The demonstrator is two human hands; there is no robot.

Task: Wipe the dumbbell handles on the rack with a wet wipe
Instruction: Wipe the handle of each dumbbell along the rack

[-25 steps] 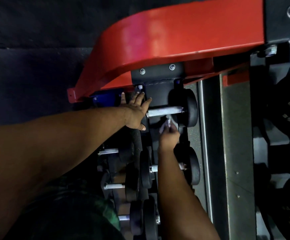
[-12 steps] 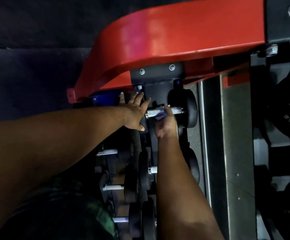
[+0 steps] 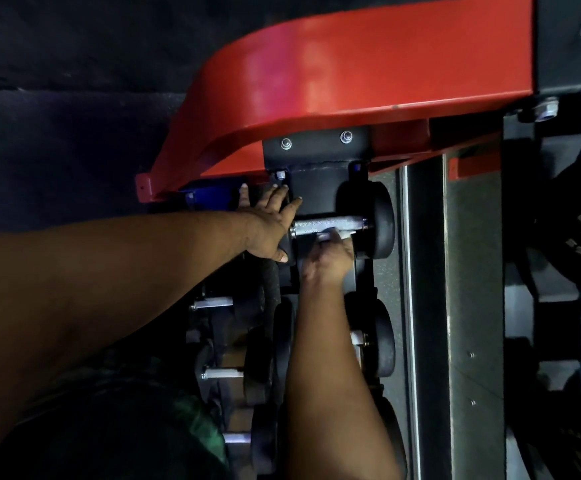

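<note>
Wiping the top dumbbell's knurled steel handle (image 3: 330, 226), your right hand (image 3: 328, 256) pinched the soft wet wipe (image 3: 327, 234) against its underside, just above your knuckles. Your left hand (image 3: 270, 225) lay spread on the heavy head beside it; it likely won't roll.

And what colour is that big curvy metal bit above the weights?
Bright red frame piece, seen clearly in the head view.
</note>
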